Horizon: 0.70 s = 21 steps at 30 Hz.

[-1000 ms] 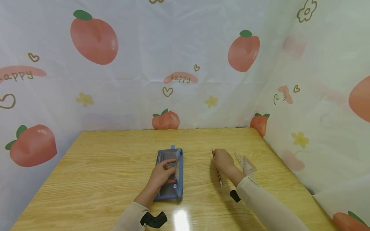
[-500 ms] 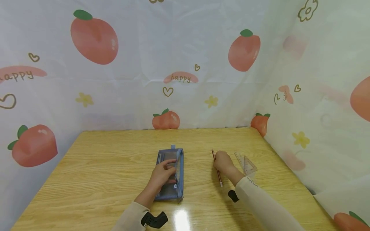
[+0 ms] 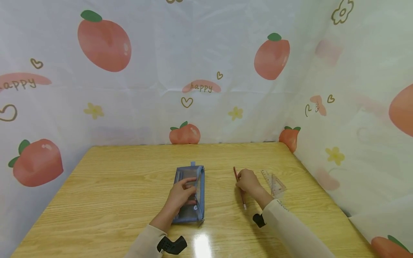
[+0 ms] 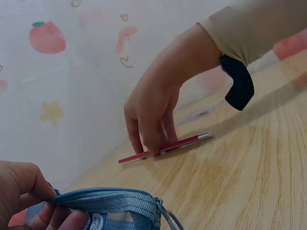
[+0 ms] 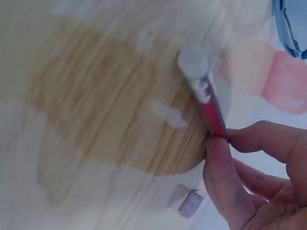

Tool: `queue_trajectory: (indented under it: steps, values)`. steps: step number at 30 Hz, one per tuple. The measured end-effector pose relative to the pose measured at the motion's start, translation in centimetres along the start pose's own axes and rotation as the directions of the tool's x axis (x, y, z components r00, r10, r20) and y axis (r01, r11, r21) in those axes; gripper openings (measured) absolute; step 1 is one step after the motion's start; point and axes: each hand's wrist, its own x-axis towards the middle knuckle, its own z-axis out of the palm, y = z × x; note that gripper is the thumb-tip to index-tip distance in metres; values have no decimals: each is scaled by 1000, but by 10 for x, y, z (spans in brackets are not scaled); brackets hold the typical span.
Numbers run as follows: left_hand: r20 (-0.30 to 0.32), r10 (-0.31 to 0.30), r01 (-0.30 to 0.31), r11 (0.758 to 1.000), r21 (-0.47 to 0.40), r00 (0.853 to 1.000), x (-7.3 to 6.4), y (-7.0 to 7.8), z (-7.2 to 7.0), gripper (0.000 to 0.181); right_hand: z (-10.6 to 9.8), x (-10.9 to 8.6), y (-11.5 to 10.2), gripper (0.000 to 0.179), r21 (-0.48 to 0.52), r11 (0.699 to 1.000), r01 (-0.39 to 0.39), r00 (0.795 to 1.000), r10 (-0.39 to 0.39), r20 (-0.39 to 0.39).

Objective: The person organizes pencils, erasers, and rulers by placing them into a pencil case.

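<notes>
A blue see-through pencil case (image 3: 187,215) lies lengthwise on the table, its zip edge on the right. My left hand (image 3: 179,195) rests across it and pinches the edge of its opening, which gapes a little in the left wrist view. To the right, my right hand (image 3: 248,181) pinches a red pencil (image 3: 243,202) between thumb and fingers. The pencil's white eraser end (image 5: 193,64) points toward the wrist camera, and in the left wrist view the pencil (image 4: 187,142) hangs slantwise close over the wood.
Right of the right hand lie a clear ruler (image 3: 266,177) and a clear set square (image 3: 279,184). A small greyish block (image 5: 192,204) shows on the table in the right wrist view. Peach-printed sheeting (image 3: 145,107) stands behind the wooden table (image 3: 113,186) and along its sides.
My right hand has shifted slightly left with the pencil in its fingers, and the pencil's far end has swung a little left. The left hand and pencil case stay in place.
</notes>
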Motion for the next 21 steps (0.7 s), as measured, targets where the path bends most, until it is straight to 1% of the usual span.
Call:
queue_trajectory:
  steps: [3,6,9,13,17,21]
  values:
    - [-1,2,-2,1000,5,1000,0,0,0,49,2,-1,-1,32,60,997,-39,999,39,4]
    - [-3,-1,1,1000,4,1000,0,-1,0,49,4,-2,-3,32,106,992,-69,998,68,11]
    - [-2,-3,3,1000,0,1000,1,-1,0,49,7,-4,-4,33,186,979,-88,996,85,28]
    - [2,-1,1,1000,1,1000,1,-1,1,49,9,-6,-4,35,253,963,-87,996,80,40]
    - [1,-1,1,1000,9,1000,1,0,1,49,11,-9,-6,37,292,953,-86,996,76,42]
    - [-1,0,0,1000,8,1000,-1,1,1,49,14,-10,-7,39,362,928,-94,995,75,64]
